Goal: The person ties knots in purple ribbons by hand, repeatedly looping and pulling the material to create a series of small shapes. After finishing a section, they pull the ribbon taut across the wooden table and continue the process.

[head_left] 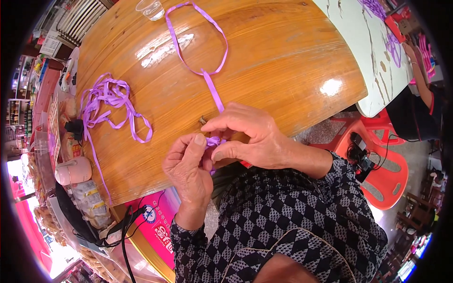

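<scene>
A narrow purple ribbon [227, 47] lies in a big loop on the wooden table, and its tail runs toward me under my right hand. Between my fingers, just over the table's near edge, is a bunched purple knot [214, 141] of ribbon. My left hand [191, 165] pinches it between thumb and finger. From the other side my right hand [247, 137] curls over, its thumb against the knot and its index finger stretched above; its other fingertips are partly hidden. A tangled heap of the same ribbon [111, 99] rests on the left, one strand reaching the near edge.
The glossy wooden table [283, 61] fills the middle. At its far edge stands a clear cup [152, 10]. A pink lidded mug [74, 170] is at the left. A red plastic chair [384, 174] stands right, below a white marbled table [373, 56] where another person's arm [415, 68] reaches in.
</scene>
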The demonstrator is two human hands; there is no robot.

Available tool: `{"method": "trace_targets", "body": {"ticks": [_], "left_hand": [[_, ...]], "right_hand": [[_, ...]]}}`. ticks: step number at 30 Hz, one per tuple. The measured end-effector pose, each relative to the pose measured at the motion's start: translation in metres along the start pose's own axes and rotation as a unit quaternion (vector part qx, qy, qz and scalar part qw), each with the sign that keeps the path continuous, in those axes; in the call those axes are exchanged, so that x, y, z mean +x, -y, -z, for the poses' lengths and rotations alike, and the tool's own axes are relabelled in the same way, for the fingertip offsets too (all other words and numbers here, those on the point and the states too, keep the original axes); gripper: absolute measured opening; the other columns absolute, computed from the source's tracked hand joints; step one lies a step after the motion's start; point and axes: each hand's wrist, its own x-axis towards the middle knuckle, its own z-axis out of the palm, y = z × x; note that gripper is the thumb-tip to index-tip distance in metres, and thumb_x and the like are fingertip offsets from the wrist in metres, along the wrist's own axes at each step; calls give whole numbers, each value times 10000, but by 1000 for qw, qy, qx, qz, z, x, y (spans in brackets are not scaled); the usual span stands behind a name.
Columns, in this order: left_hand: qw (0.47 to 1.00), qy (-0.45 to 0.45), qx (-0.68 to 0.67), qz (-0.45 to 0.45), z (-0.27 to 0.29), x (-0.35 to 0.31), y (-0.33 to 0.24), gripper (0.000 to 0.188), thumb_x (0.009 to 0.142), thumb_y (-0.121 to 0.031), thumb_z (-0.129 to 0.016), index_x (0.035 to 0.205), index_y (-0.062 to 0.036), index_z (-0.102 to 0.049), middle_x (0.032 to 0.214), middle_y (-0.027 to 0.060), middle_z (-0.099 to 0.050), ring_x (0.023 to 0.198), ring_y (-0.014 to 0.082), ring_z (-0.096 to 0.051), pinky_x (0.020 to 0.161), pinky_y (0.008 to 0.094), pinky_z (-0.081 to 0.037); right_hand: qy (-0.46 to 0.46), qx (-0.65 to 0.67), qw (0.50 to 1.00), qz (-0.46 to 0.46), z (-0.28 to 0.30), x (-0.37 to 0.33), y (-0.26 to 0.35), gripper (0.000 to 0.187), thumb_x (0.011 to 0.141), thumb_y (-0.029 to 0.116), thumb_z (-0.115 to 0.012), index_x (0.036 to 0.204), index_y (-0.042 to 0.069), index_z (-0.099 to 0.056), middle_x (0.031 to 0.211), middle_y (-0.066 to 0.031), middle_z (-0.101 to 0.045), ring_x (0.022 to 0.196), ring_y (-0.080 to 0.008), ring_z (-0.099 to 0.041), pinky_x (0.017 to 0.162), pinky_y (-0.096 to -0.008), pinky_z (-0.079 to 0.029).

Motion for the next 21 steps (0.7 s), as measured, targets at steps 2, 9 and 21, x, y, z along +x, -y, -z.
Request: {"method": "trace_targets", "body": {"ticks": [2,9,21], "left_hand": [[1000,19,14,-1,4,0,2,105,825,-83,-599,834,21,-586,667,76,-604,495,101,-519,420,180,-362],[996,63,56,9,2,-2,-10,147,826,-71,-592,902,54,-593,667,95,-607,482,90,-494,428,171,-335],[979,121,129,99,10,5,-26,129,751,-44,-676,825,56,-644,621,12,-574,464,35,-406,430,162,-265]], "right_hand": [[3,-13,1000,28,-1,1,-1,309,666,51,-726,955,24,-622,800,-62,-587,744,-190,-558,643,-287,-440],[-57,-53,994,79,-1,-1,-6,214,673,9,-697,877,37,-642,753,-61,-581,704,-208,-546,620,-294,-430],[-1,-82,989,121,7,3,-2,167,656,3,-701,801,35,-623,764,-56,-591,700,-219,-545,604,-308,-429]]}}
